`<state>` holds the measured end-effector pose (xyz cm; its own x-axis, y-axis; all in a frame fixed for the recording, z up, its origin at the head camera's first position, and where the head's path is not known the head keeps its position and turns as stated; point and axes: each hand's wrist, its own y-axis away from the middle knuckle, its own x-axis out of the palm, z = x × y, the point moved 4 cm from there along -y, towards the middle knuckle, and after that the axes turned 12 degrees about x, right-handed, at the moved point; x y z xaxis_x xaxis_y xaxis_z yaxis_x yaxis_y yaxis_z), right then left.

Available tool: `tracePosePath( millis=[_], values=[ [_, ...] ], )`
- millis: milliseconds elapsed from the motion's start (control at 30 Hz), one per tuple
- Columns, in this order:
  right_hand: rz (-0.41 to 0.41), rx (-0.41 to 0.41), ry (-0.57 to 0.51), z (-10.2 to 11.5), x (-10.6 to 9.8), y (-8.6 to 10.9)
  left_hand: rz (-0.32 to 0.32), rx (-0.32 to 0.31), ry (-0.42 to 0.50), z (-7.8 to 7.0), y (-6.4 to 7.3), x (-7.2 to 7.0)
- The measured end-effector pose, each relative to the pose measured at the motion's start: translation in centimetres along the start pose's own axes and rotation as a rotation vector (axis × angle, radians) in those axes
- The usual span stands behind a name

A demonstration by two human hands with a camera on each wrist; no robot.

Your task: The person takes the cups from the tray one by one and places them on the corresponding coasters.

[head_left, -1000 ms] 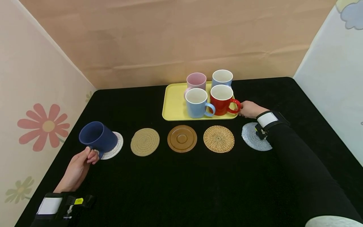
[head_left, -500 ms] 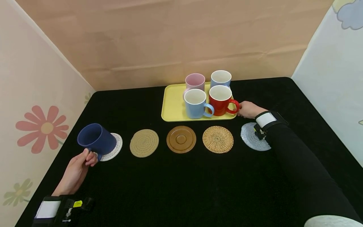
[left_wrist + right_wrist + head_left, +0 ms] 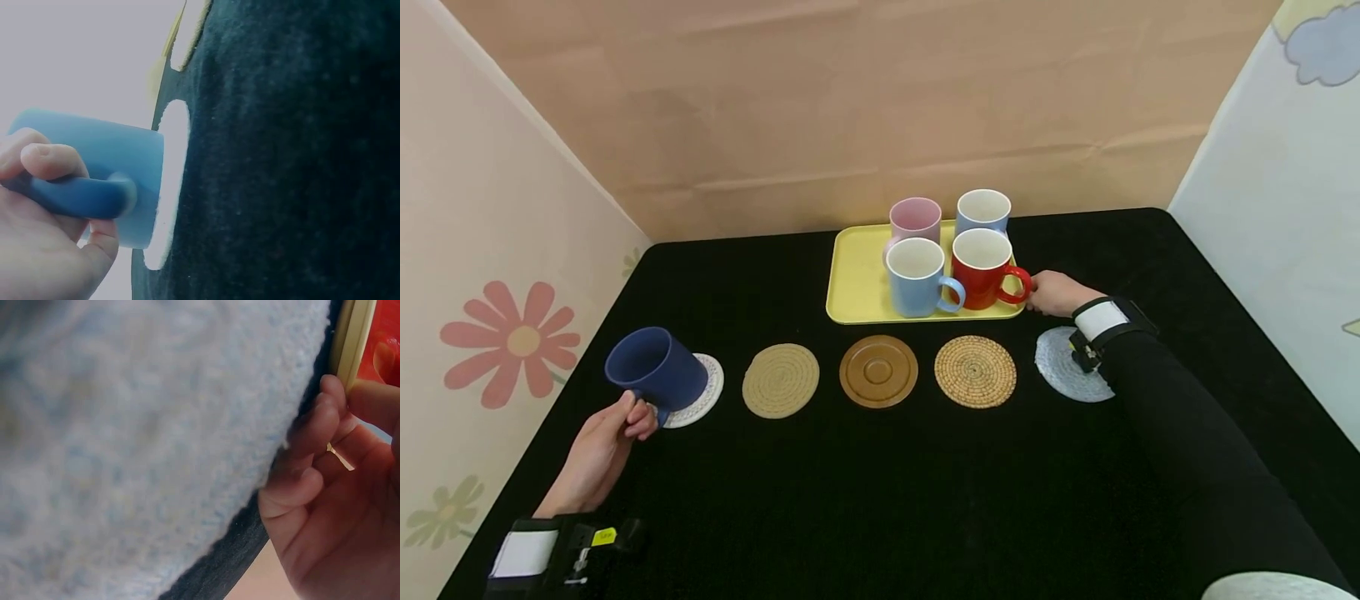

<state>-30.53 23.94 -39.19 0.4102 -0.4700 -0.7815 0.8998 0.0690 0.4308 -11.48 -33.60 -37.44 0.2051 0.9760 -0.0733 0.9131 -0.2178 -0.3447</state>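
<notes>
On yellow tray [image 3: 857,283], four mugs [image 3: 915,292], upright

There are five mugs in all: one dark blue mug [image 3: 677,375], one pink mug [image 3: 914,218], one red mug [image 3: 977,282] and two light blue mugs [image 3: 916,290] [image 3: 983,214]. Four of the five are together at the one yellow tray [image 3: 856,279], and one is away from it. The round coasters also number five: one white coaster [image 3: 705,402], one tan coaster [image 3: 781,381], one brown coaster [image 3: 878,373], one woven straw coaster [image 3: 975,372] and one grey coaster [image 3: 1063,367]. Two hands show, one left hand [image 3: 606,450] and one right hand [image 3: 1060,293], with two wrist straps [image 3: 529,553] [image 3: 1102,319]. One black table [image 3: 850,500] lies before three walls [image 3: 512,192] [image 3: 880,100] [image 3: 1285,250], bearing at least three painted flowers [image 3: 523,342] [image 3: 447,512] [image 3: 631,261] and one painted cloud [image 3: 1326,48].
</notes>
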Motion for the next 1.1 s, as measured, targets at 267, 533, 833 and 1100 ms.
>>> tracePosePath(
  millis=[267,533,833,1100],
  values=[
    [-0.004,0.028,-0.006,-0.53,-0.35,0.08,0.024,-0.042,0.000,0.08,-0.62,-0.03],
    [0.007,0.020,-0.021,-0.23,-0.25,0.22,-0.003,-0.064,0.016,0.11,-0.43,-0.04],
    [0.003,0.012,-0.015,0.04,-0.21,0.10,-0.030,-0.083,0.009,0.09,-0.25,-0.18],
    [0.014,0.025,-0.035,-0.12,0.11,-0.28,-0.044,-0.084,0.017,0.45,-0.08,-0.15]
  ],
)
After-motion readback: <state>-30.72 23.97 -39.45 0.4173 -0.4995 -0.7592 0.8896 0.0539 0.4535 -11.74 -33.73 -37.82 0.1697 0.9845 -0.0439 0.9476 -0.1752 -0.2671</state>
